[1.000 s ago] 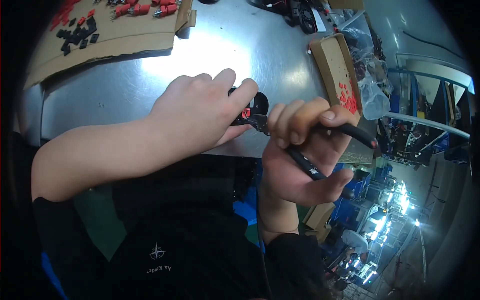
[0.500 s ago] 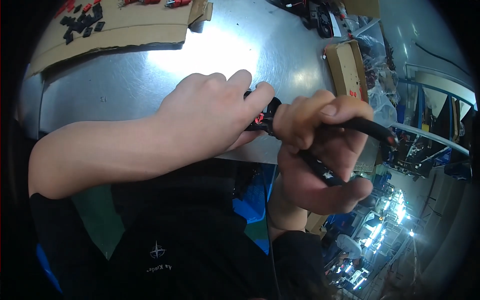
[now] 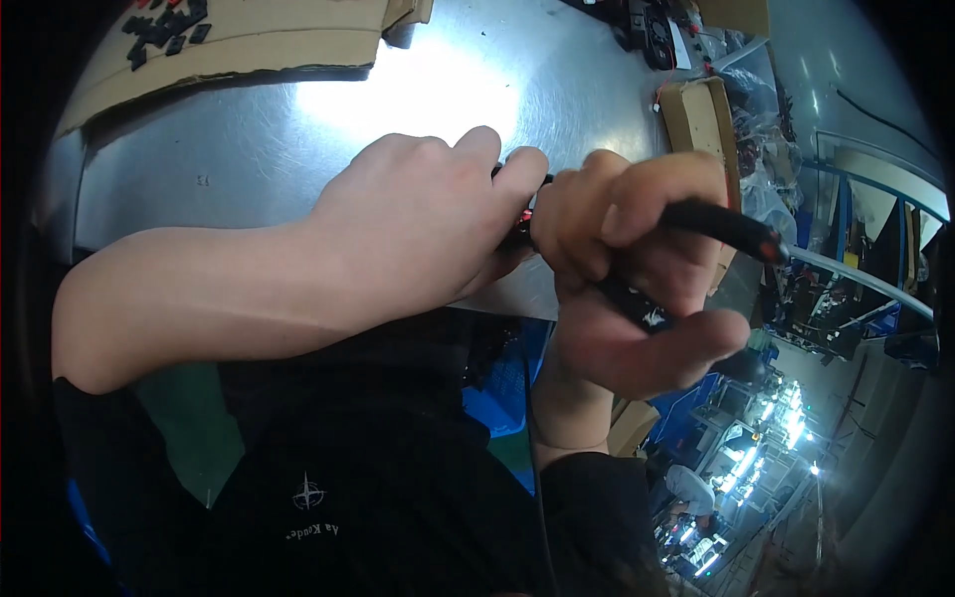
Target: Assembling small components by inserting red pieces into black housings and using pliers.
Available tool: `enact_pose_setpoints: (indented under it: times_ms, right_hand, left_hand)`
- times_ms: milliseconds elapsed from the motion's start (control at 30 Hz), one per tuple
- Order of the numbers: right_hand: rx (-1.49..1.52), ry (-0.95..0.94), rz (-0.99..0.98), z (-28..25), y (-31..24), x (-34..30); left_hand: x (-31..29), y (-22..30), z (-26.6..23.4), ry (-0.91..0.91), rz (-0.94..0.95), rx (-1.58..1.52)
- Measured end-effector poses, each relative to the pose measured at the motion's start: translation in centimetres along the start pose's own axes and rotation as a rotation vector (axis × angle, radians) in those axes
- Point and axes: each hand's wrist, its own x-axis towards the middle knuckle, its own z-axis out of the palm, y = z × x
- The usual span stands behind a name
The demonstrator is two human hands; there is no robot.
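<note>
My right hand (image 3: 637, 229) is wrapped round a pliers-like hand tool. One black handle (image 3: 721, 227) sticks out past the curled fingers, and the other lies across the palm by the thumb. Close against it, my left hand (image 3: 428, 209) is closed, its back turned up. Between the two hands shows a small black-and-red part (image 3: 525, 227); the fingers cover most of it, so its kind cannot be made out. The tool's jaws are hidden too. Both hands are above the near edge of the shiny metal table (image 3: 239, 159).
On the far left lies a cardboard sheet (image 3: 259, 48) with several small black pieces (image 3: 164, 30). An open cardboard box (image 3: 696, 114) stands at the right, plastic bags (image 3: 761, 149) beside it. Black fan-like equipment (image 3: 655, 38) sits at the back. Below the table edge is a blue bin (image 3: 507, 413).
My right hand has tipped slightly and drawn in closer to the left, so less of the black-and-red part shows between them. Both hands keep their hold.
</note>
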Motion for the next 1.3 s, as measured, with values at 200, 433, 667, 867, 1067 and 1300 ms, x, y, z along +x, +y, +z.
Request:
enact_pose_setpoints:
  times_ms: [200, 433, 667, 867, 1067, 1300]
  right_hand:
    - [-0.133, 0.025, -0.175, -0.4, 2.1, -1.5]
    - [0.252, 0.125, -0.304, 0.3, 2.7, -1.1]
    - [0.146, 0.253, -0.317, 0.0, 2.6, -0.7]
    - [0.159, 0.342, -0.275, 0.5, 2.5, -0.5]
    - [-0.116, 0.229, -0.262, -0.5, 2.7, -0.4]
    - [0.507, 0.236, -0.403, -5.5, 0.9, -4.0]
  left_hand:
    - [-0.2, 0.3, -0.1, 0.005, -0.04, -0.053]
    - [-0.4, 1.7, 0.0, 0.002, -0.1, -0.012]
    - [-0.5, 3.3, 2.5, 0.285, -0.119, 0.125]
    - [-1.0, 4.2, 3.4, 0.354, -0.116, 0.314]
    - [-1.3, 3.3, 3.1, 0.335, -0.111, 0.169]
    - [-1.6, 2.7, 2.0, 0.231, -0.057, 0.03]
